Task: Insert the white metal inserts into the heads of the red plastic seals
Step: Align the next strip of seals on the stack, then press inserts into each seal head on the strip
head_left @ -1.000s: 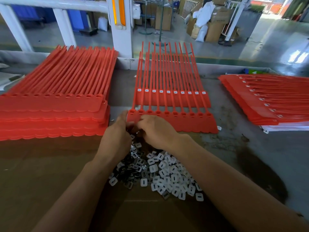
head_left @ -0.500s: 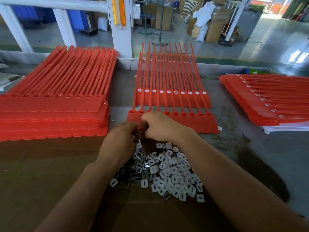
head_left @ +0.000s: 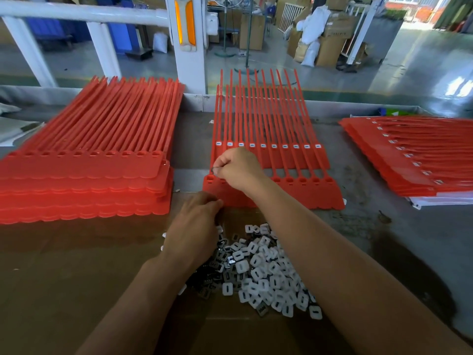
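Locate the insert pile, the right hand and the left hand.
insert pile (head_left: 261, 272): head view, heap's middle.
right hand (head_left: 238, 167): head view, back of hand.
left hand (head_left: 192, 226): head view, back of hand.

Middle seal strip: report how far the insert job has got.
Done: the rear strip shows ten white inserts fitted, and the right stack carries inserts too. In hand: the right hand pinches an insert above the leftmost head of the front strip. Remaining: its visible heads are empty, like those of the left stack.

No lettering, number or brand can be read; the faint dark print on the brown cardboard box (head_left: 336, 34) far beyond the fingers is too blurred.
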The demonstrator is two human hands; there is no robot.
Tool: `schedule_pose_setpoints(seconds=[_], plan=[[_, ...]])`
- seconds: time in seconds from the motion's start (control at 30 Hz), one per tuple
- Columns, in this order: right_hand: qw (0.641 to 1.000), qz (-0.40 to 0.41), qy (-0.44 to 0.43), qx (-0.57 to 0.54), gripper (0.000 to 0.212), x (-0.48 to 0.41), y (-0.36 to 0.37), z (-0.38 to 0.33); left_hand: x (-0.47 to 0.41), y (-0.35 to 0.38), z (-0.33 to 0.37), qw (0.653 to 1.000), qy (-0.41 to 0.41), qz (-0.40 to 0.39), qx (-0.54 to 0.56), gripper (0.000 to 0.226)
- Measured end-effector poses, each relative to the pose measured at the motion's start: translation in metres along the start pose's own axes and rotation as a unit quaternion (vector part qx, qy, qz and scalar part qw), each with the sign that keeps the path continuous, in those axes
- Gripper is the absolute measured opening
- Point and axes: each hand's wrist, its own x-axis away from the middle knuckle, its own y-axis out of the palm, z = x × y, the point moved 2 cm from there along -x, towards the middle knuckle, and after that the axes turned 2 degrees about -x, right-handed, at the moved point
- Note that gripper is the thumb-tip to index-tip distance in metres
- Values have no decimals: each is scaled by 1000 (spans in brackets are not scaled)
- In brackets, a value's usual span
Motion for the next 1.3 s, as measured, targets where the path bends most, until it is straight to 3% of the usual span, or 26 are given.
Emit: schedule_pose_setpoints(seconds=[0.17, 0.27, 0.73, 1.07, 1.3], plan=[[996, -40, 69, 47, 27, -23, 21, 12, 0, -2, 3, 1000, 6, -6, 4, 52], [991, -60, 88, 86, 17, -30, 26, 15, 1, -3, 3, 1000, 1, -3, 8, 50], [993, -11, 83, 82, 19, -26, 24, 11, 0, 0, 2, 1000, -5, -12, -3, 54], [992, -42, 64, 97, 28, -21, 17, 8, 0, -2, 2, 1000, -6, -8, 0, 53], [994, -49, 48, -90, 5, 5, -3, 13, 0, -1, 1, 1000, -13, -12, -1, 52]])
